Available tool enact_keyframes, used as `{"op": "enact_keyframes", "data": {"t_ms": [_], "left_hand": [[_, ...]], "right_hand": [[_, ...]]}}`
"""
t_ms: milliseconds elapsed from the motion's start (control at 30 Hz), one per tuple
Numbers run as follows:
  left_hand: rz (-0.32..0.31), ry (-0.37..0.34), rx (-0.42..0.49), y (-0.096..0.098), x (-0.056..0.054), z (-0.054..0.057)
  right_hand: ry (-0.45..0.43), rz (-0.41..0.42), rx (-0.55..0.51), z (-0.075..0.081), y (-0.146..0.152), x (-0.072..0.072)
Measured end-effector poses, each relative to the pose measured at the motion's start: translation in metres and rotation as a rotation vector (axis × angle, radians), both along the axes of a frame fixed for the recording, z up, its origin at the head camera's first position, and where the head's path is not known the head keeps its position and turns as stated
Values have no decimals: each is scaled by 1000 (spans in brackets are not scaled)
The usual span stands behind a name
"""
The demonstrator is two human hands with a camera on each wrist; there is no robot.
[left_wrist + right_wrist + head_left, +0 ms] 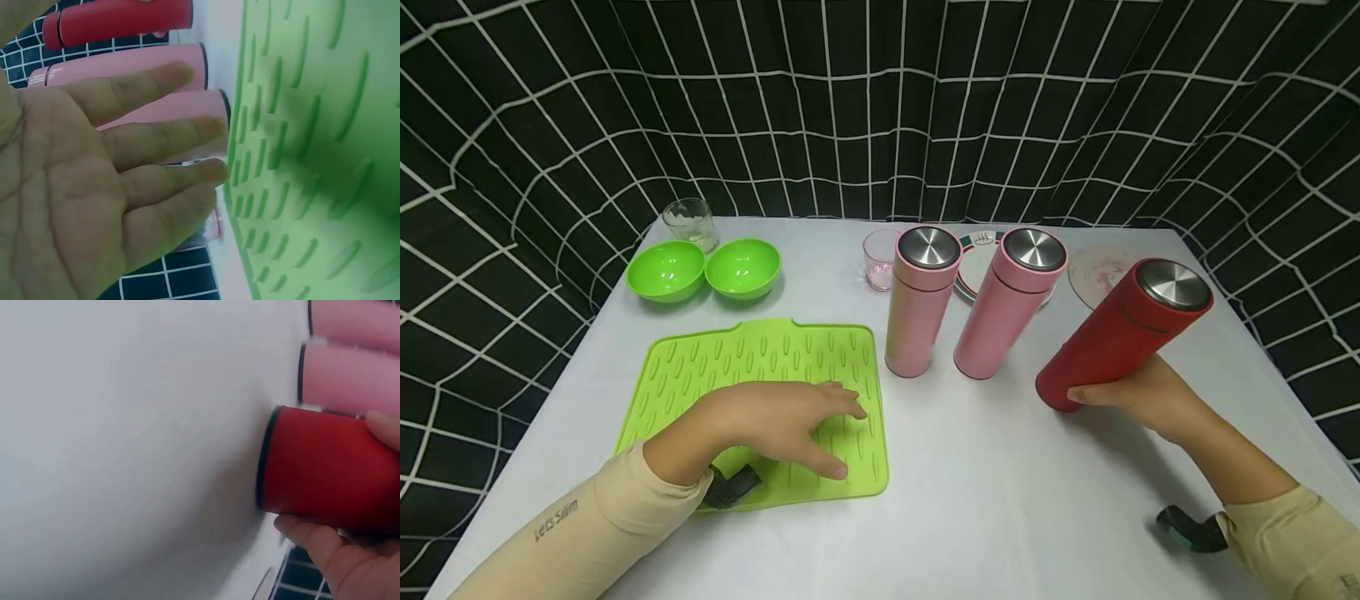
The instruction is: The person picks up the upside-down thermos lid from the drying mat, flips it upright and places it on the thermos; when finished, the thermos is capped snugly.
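Observation:
On the right of the head view my right hand [1142,400] grips a red thermos flask [1101,346] with a steel-topped lid, low on its body. The right wrist view shows the thumb and fingers on opposite sides of the red flask [325,465], its dark-edged base close to the table. My left hand [786,421] is held over a light-green ribbed silicone mat [700,358], holding nothing. In the left wrist view its fingers [169,137] are extended and spread. Two pink thermos flasks [917,321] [1003,312] stand upright between the hands.
Two bright green bowls [666,271] [743,268] sit at the back left, before a clear glass [691,223]. A pinkish glass [877,265] and a patterned plate [973,271] stand behind the pink flasks. Farther right lies a clear plate [1086,271]. Black grid curtains [850,108] surround the white table [940,500].

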State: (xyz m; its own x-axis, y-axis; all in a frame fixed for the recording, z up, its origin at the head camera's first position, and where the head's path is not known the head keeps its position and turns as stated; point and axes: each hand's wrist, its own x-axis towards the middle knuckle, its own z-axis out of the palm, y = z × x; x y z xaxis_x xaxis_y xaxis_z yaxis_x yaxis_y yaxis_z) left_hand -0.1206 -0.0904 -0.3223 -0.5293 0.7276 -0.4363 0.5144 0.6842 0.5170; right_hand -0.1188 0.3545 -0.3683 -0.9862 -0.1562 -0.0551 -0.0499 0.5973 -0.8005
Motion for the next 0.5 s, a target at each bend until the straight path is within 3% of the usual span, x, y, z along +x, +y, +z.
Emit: {"op": "enact_keyframes", "data": {"t_ms": [233,500], "left_hand": [[18,-1,-60,-2,0,-7],[48,28,-3,-5,0,-16]], "right_hand": [[-22,-24,15,2,6,-20],[-39,-62,54,-1,9,-12]]}}
